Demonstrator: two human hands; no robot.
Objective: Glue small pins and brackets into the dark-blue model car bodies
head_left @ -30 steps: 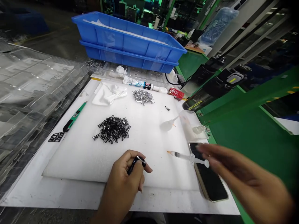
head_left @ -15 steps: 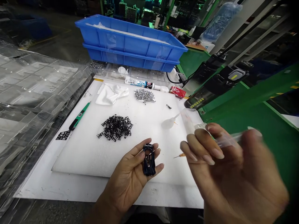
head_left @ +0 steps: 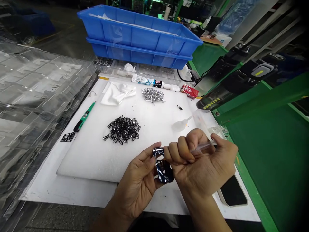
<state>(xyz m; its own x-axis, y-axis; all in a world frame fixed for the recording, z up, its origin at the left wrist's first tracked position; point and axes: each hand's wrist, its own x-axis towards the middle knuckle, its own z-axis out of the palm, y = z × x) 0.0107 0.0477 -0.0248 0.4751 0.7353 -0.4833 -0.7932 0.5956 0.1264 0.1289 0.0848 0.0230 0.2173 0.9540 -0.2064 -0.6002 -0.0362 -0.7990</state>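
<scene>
The left hand (head_left: 138, 183) grips a glossy black frame (head_left: 163, 170) between thumb and fingers, its long axis running front to back above the near edge of the white foam pad (head_left: 79, 164). The right hand (head_left: 200, 167), closed tightly on a clear syringe (head_left: 202, 146), touches the frame, the barrel pointing toward it and its tip hidden behind the fingers

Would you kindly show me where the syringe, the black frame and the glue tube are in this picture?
syringe (head_left: 201, 146), head view, on its clear barrel
black frame (head_left: 166, 172), head view, on its glossy lower end
glue tube (head_left: 147, 81), head view, on its printed label
</scene>
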